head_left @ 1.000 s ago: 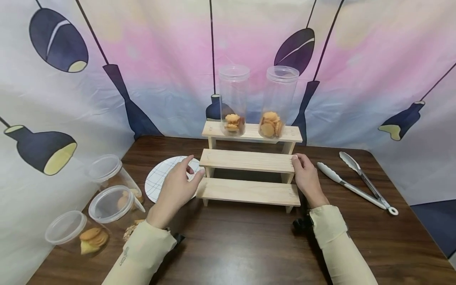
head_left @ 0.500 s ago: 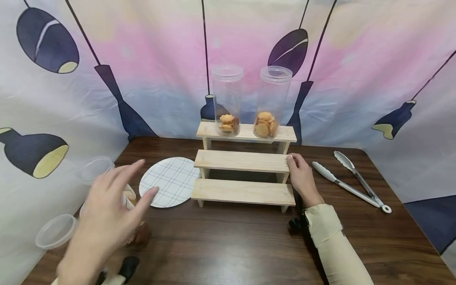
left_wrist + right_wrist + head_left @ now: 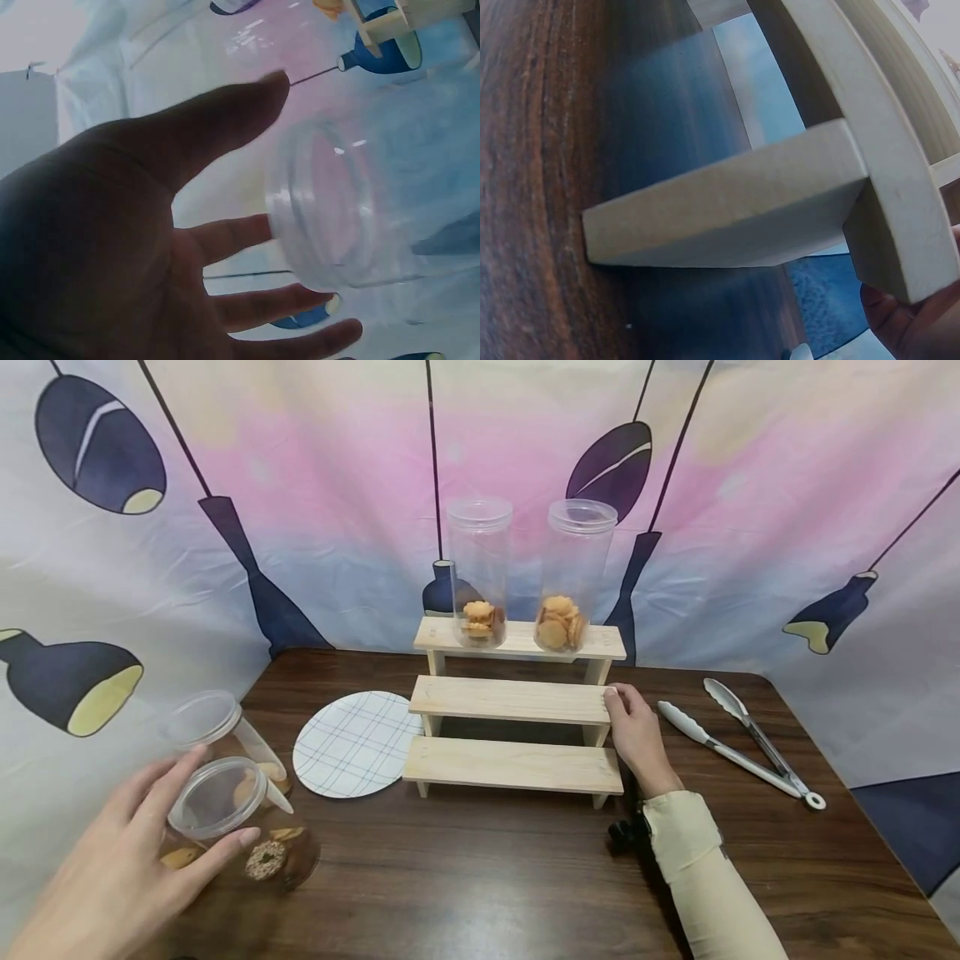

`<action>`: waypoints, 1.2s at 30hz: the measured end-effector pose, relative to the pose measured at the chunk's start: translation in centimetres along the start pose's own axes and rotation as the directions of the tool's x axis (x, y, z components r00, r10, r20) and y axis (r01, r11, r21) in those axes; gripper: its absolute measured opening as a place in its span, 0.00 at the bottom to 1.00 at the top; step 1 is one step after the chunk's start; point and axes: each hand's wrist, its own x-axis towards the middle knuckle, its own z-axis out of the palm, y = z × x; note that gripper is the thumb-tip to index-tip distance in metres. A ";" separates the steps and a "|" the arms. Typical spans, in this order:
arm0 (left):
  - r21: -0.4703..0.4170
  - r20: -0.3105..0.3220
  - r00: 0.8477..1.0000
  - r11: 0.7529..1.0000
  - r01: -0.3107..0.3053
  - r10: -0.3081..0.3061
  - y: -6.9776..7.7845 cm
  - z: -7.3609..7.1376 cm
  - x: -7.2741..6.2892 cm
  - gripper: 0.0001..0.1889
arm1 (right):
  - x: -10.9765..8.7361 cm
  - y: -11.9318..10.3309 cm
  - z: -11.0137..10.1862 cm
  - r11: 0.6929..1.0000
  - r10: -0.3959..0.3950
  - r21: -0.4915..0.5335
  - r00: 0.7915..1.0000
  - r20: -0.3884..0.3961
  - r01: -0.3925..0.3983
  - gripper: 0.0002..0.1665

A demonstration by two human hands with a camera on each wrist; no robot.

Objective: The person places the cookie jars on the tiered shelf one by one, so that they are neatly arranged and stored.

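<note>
The likeliest trouble is at the crowded left end of the bench [image 3: 480,877]: the fingers of the left hand [image 3: 123,852] are spread wide round the lid of the front jar [image 3: 273,837], and their tips reach close to the back jar [image 3: 232,735], so a sideways sweep could knock that one over. Slick clear plastic could also slip, or the lid come loose if only the rim is taken. A second risk is the wooden stand [image 3: 513,764]: the right hand [image 3: 636,735] pinches the right end of its middle step, and a tug there could rock the two tall jars [image 3: 480,577] on the top step. The front jar lies ahead and to the right of the left palm, its lid between thumb and fingers; whether the skin touches it, I cannot tell. The round checked mat [image 3: 358,743] is beyond, between jars and stand.
</note>
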 end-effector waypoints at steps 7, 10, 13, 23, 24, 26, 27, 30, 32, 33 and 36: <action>-0.021 0.011 0.997 0.997 0.079 -0.078 -0.4 1.2 -0.3 0.51 | 0.0 0.1 -0.1 1.000 0.012 0.001 1.000 0.006 -0.012 0.36; -0.025 -0.004 0.998 0.997 0.070 -0.070 -0.4 1.7 -0.3 0.52 | 0.0 0.1 0.0 1.000 0.005 0.005 1.000 0.000 -0.005 0.36; -0.041 -0.040 0.998 0.998 0.046 -0.048 -0.3 2.2 -0.2 0.52 | 0.1 0.1 0.1 1.000 -0.009 0.006 1.000 -0.010 0.009 0.35; -0.095 -0.081 0.994 0.994 0.063 -0.071 0.0 3.0 -0.3 0.39 | 0.1 0.4 0.0 1.000 -0.019 -0.004 1.000 -0.016 0.019 0.36; -0.093 -0.080 0.994 0.993 0.067 -0.075 0.0 3.1 -0.3 0.39 | 0.1 0.4 0.0 1.000 -0.015 -0.001 1.000 -0.015 0.015 0.35; -0.090 -0.078 0.994 0.993 0.075 -0.082 0.1 3.1 -0.3 0.39 | 0.1 0.4 0.0 1.000 -0.011 -0.006 1.000 -0.012 0.011 0.36; -0.088 -0.077 0.993 0.993 0.079 -0.086 0.1 3.2 -0.3 0.39 | 0.1 0.4 0.0 1.000 -0.009 -0.008 1.000 -0.010 0.009 0.36; -0.091 -0.077 0.992 0.992 0.088 -0.095 0.2 3.2 -0.3 0.38 | 0.1 0.4 0.0 1.000 -0.005 -0.008 1.000 -0.006 0.005 0.37; -0.095 -0.090 0.991 0.992 0.086 -0.094 0.2 3.3 -0.4 0.38 | 0.1 0.4 0.0 1.000 -0.008 -0.012 1.000 -0.005 0.007 0.37; -0.099 -0.096 0.991 0.991 0.086 -0.095 0.2 3.3 -0.4 0.38 | 0.1 0.4 0.0 1.000 -0.009 -0.012 1.000 -0.006 0.009 0.38; -0.110 -0.130 0.987 0.991 0.077 -0.091 0.1 3.4 -0.4 0.38 | 0.1 0.4 0.0 1.000 -0.012 -0.017 1.000 -0.010 0.012 0.37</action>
